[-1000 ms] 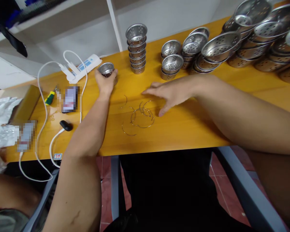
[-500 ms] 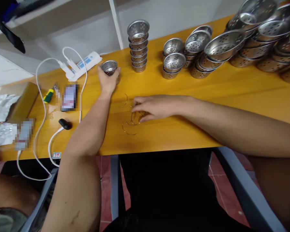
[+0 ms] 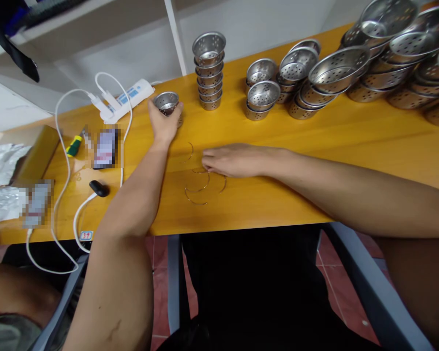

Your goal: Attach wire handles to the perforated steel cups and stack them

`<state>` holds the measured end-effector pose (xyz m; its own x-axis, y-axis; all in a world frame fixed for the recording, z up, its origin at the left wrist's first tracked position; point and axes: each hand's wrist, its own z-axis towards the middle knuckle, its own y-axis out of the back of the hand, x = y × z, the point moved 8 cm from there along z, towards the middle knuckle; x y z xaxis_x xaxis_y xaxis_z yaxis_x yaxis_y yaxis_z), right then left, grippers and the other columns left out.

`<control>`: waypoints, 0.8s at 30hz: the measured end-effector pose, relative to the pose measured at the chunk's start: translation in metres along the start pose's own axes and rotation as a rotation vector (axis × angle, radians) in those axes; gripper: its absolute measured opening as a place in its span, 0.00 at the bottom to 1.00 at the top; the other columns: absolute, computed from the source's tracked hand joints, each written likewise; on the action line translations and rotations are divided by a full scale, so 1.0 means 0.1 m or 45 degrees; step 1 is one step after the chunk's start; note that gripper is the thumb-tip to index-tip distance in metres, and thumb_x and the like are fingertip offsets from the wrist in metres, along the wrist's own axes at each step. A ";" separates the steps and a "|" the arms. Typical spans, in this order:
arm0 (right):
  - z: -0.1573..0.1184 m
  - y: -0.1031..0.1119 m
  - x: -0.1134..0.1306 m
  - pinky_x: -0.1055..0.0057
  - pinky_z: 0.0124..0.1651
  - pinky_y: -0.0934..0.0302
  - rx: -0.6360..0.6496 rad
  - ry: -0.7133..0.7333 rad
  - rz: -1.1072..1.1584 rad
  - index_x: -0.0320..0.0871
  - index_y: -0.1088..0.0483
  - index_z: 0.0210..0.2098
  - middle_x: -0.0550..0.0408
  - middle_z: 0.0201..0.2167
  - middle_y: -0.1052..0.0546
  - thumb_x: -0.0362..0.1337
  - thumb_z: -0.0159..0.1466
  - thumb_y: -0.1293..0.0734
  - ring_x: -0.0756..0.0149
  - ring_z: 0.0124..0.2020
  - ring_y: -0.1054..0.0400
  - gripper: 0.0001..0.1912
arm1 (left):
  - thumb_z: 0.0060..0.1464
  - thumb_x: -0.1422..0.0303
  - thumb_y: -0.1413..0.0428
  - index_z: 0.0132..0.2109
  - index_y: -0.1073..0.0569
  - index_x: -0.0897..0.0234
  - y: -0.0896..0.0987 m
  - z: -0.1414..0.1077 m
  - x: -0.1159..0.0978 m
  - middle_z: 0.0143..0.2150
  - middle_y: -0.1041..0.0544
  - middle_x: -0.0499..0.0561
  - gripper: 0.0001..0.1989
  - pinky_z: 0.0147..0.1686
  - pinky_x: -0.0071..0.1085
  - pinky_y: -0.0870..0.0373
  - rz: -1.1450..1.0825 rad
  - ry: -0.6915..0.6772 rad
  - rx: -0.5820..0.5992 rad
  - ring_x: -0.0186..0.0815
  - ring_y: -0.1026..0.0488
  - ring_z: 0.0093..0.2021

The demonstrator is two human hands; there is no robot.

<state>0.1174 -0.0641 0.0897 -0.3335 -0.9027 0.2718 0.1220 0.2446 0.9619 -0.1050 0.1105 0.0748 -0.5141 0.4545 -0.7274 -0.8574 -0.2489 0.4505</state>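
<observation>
Toward the upper left of the frame, the left hand [image 3: 164,124] had its grip closed around a cup [image 3: 166,99] of shiny, perforated metal, round-rimmed and upright on the counter [image 3: 285,195], whose smooth, glossy surface was orange-yellow with a faint wood grain. Near the centre, the right hand [image 3: 229,160] hovered low over or touched the counter, its grip closed, fingers bunched; whether a wire was pinched inside could not be told. Thin, curved, glinting wires [image 3: 196,202] lay loosely beside and below its fingertips. At upper centre rose a straight tower [image 3: 209,73] of nested, perforated cups, and from there to the upper right corner stood more stacks [image 3: 263,97] of holed metal, some leaning, with wider vessels at the far right. At left were a white plastic power strip [image 3: 128,101], smooth white cables [image 3: 69,165], a green-and-yellow handle [image 3: 74,146] and crinkled silvery wrapping [image 3: 3,204].
</observation>
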 end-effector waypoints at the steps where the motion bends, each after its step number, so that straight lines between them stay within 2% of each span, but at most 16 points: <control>1: 0.00 0.01 -0.02 0.62 0.40 0.44 -0.010 -0.010 0.019 0.47 0.26 0.48 0.47 0.49 0.18 0.31 0.83 0.37 0.56 0.42 0.29 0.09 | 0.59 0.13 0.47 0.57 0.32 0.51 -0.02 0.01 0.05 0.59 0.12 0.44 0.48 0.83 0.51 0.32 0.064 0.067 -0.040 0.33 0.25 0.73; 3: -0.02 0.06 -0.05 0.63 0.40 0.45 -0.044 -0.029 0.077 0.47 0.26 0.50 0.47 0.49 0.18 0.33 0.83 0.37 0.56 0.41 0.28 0.07 | 0.58 0.10 0.58 0.56 0.34 0.52 -0.07 0.03 0.13 0.56 0.11 0.41 0.51 0.81 0.47 0.32 0.195 0.140 -0.054 0.27 0.26 0.73; 5: -0.02 0.12 -0.09 0.63 0.40 0.44 -0.093 -0.041 0.152 0.47 0.26 0.50 0.47 0.48 0.18 0.35 0.84 0.36 0.58 0.40 0.29 0.07 | 0.58 0.10 0.63 0.56 0.34 0.50 -0.15 0.06 0.15 0.55 0.10 0.41 0.51 0.79 0.48 0.28 0.233 0.091 0.001 0.28 0.24 0.72; 9: -0.02 0.23 -0.17 0.62 0.49 0.35 -0.268 0.003 0.349 0.47 0.26 0.48 0.46 0.48 0.16 0.36 0.83 0.35 0.56 0.44 0.25 0.06 | 0.56 0.10 0.52 0.60 0.31 0.47 -0.11 0.08 0.24 0.57 0.10 0.44 0.50 0.78 0.52 0.24 0.119 0.070 -0.066 0.37 0.20 0.71; 12: -0.01 0.26 -0.33 0.59 0.54 0.29 -0.460 -0.024 0.514 0.47 0.23 0.54 0.47 0.50 0.14 0.38 0.81 0.34 0.55 0.48 0.21 0.07 | 0.52 0.09 0.48 0.64 0.32 0.46 -0.07 0.09 0.29 0.61 0.12 0.47 0.54 0.79 0.56 0.24 0.063 0.087 -0.113 0.41 0.20 0.71; 15: -0.01 0.21 -0.56 0.58 0.50 0.25 -0.594 -0.140 0.764 0.49 0.21 0.54 0.52 0.42 0.16 0.47 0.82 0.31 0.56 0.42 0.20 0.11 | 0.51 0.10 0.46 0.66 0.32 0.44 -0.06 0.10 0.29 0.64 0.14 0.50 0.55 0.82 0.59 0.26 0.036 0.031 -0.111 0.45 0.21 0.74; 19: -0.03 0.15 -0.80 0.59 0.40 0.22 -0.732 -0.285 1.099 0.50 0.24 0.50 0.55 0.36 0.21 0.58 0.78 0.26 0.62 0.32 0.25 0.19 | 0.56 0.12 0.47 0.67 0.33 0.45 -0.03 0.08 0.31 0.63 0.13 0.45 0.52 0.84 0.53 0.29 0.103 0.036 -0.112 0.37 0.25 0.76; 22: -0.06 0.19 -0.89 0.60 0.36 0.22 -0.846 -0.323 1.122 0.50 0.25 0.48 0.55 0.34 0.22 0.68 0.75 0.24 0.63 0.30 0.27 0.28 | 0.61 0.14 0.49 0.65 0.32 0.47 -0.01 0.07 0.22 0.62 0.14 0.44 0.48 0.86 0.50 0.32 0.173 0.037 -0.085 0.35 0.28 0.78; 24: -0.10 0.22 -0.94 0.59 0.36 0.22 -0.892 -0.367 1.063 0.51 0.26 0.46 0.57 0.30 0.24 0.75 0.74 0.26 0.62 0.29 0.28 0.33 | 0.66 0.16 0.53 0.65 0.33 0.49 -0.02 0.06 0.10 0.62 0.15 0.44 0.46 0.90 0.50 0.40 0.229 0.004 -0.025 0.33 0.35 0.84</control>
<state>0.1605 0.0232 0.0852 -0.0943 -0.4114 0.9066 0.8755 0.3992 0.2722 -0.1082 0.1204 0.0701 -0.6595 0.3982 -0.6375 -0.7516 -0.3430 0.5634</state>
